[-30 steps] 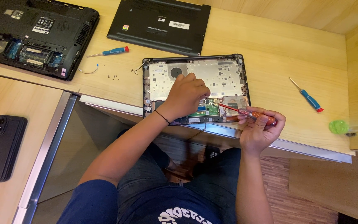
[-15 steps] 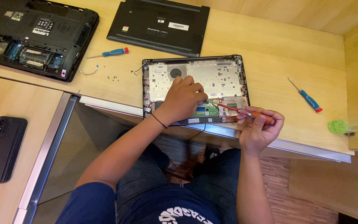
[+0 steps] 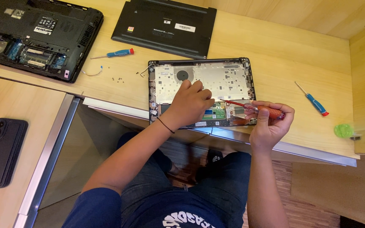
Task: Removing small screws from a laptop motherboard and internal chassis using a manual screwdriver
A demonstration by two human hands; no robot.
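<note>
An opened laptop base [image 3: 216, 76] lies on the wooden desk in front of me, its metal plate and a green circuit board exposed. My left hand [image 3: 190, 104] rests on the lower middle of the base, fingers pressed down near the board. My right hand [image 3: 269, 122] grips a red-handled screwdriver [image 3: 254, 109] held almost level, its tip pointing left at the board beside my left fingers.
A detached black cover [image 3: 165, 25] lies behind the base. A second opened black laptop [image 3: 34, 38] sits far left. Two blue-handled screwdrivers [image 3: 117, 53] [image 3: 313, 100], loose screws [image 3: 117, 78], a black phone [image 3: 1, 150] and a green object [image 3: 344, 131] are nearby.
Both hands stay almost where they were; the screwdriver tip remains at the board. My left fingers have shifted slightly on the base.
</note>
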